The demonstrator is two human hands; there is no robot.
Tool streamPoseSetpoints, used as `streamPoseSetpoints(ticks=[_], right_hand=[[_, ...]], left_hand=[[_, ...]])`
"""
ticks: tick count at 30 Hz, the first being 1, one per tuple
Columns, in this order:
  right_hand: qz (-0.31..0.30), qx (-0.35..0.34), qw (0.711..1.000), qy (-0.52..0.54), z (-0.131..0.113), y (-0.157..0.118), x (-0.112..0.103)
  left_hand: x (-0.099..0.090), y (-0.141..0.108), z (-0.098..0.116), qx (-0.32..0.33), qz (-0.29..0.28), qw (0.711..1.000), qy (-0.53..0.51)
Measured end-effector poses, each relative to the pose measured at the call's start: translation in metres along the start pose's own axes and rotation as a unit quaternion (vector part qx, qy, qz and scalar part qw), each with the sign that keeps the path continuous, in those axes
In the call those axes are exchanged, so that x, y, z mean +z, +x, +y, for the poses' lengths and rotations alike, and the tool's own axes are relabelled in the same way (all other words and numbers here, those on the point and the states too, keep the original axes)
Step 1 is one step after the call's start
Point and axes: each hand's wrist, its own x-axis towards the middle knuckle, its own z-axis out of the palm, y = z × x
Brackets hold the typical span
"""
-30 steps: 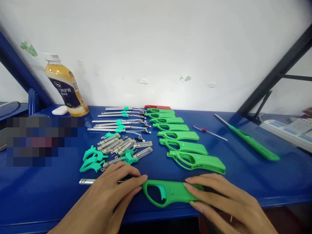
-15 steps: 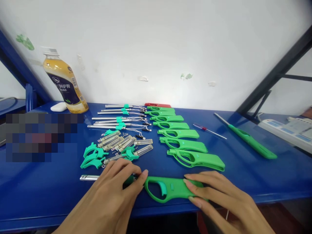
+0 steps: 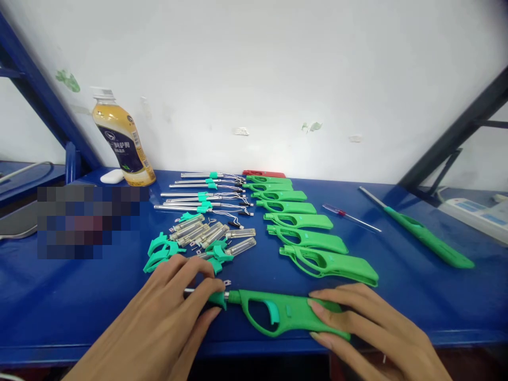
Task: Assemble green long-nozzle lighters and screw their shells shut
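At the table's front edge lies a green long-nosed gas lighter [image 3: 296, 316] with a teal trigger [image 3: 272, 312] in its finger loop. My right hand [image 3: 369, 320] holds the wide end of its handle, thumb and fingers on opposite sides. My left hand [image 3: 170, 304] is closed around the lighter's front part, pinching a teal collar [image 3: 218, 299]. A short stretch of metal tube shows between that collar and the green neck. Most of the tube is hidden by my left hand. Just behind my left fingers are teal triggers [image 3: 159, 246] and clear fuel tanks [image 3: 214, 234].
Several green handle shells [image 3: 329, 264] form a column, with a red one [image 3: 264, 173] at the back. Metal tubes with wires [image 3: 186, 208] lie to their left. A screwdriver [image 3: 353, 218] and a green lighter [image 3: 428, 238] lie right; a drink bottle [image 3: 123, 143] stands back left.
The view has shifted, so the table's things appear farther right. My left fingers have changed position on the lighter's front, and the teal collar now shows. My right hand keeps its hold.
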Motion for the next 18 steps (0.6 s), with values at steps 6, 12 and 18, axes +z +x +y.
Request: streamPoseSetpoints(ticks=[6, 12, 18], right_hand=[[0.017, 0.001, 0.999, 0.029, 0.002, -0.003, 0.003], [-0.037, 0.052, 0.996, 0.066, 0.001, -0.016, 0.004], [-0.056, 0.040, 0.997, 0.018, 0.006, -0.032, 0.008]], left_hand=[[0.005, 0.002, -0.001, -0.019, 0.033, 0.998, -0.039], [0.002, 0.011, 0.011, -0.009, 0.050, 0.994, -0.099], [0.005, 0.010, 0.016, 0.035, 0.031, 0.995, -0.088]])
